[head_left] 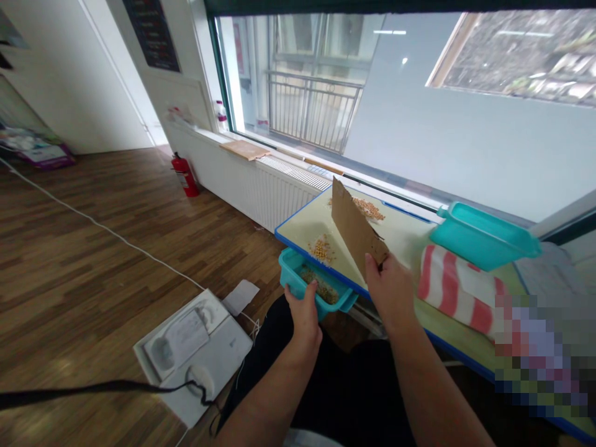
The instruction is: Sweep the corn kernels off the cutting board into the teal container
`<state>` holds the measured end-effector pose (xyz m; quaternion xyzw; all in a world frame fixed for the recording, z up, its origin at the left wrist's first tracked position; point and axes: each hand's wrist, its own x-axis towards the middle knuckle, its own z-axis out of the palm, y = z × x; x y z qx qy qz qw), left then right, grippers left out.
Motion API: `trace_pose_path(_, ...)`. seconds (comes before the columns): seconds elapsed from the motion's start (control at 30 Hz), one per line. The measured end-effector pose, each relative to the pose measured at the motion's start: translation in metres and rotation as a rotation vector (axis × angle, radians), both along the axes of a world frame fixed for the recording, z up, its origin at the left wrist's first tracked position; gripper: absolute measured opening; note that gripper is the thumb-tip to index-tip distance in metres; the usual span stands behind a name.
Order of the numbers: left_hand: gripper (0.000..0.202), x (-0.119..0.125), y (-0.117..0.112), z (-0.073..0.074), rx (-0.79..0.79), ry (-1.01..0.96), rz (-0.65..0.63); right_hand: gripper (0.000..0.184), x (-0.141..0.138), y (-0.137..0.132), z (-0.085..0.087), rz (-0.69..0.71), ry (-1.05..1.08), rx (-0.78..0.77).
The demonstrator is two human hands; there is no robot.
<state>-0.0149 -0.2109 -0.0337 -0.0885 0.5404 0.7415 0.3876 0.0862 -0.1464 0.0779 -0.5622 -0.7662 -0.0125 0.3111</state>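
My left hand [305, 310] grips the near wall of a teal plastic bin [291, 267], held just under the table's front edge. Small loose grains [326, 290] cover part of the bin's floor. In my right hand [390, 285] is a piece of brown cardboard [351, 226], tilted upright over the table [302, 223]. A small heap of yellowish kernels [322, 249] lies left of the cardboard, near the table edge above the bin. Behind the cardboard is a second heap of orange-tan kernels [370, 209], partly hidden by it.
On the table's right are a red-and-white striped cloth [459, 288] and another teal bin [488, 236]. A white radiator [261, 192] runs below the window. A fire extinguisher [185, 176], a white box insert [195, 354] and a cable [107, 228] are on the floor.
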Motion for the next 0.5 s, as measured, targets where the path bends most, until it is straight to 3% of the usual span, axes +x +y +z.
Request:
trace_pose_path(0.33, 0.091, -0.004, 0.001, -0.006, 0.045, -0.013, -0.002, 0.036, -0.014, -0.008, 0.002, 0.074, 0.008, -0.068)
trace_pose_path(0.5, 0.091, -0.015, -0.005, -0.013, -0.002, 0.065, -0.017, 0.037, -0.012, 0.002, -0.002, 0.220, 0.041, -0.037)
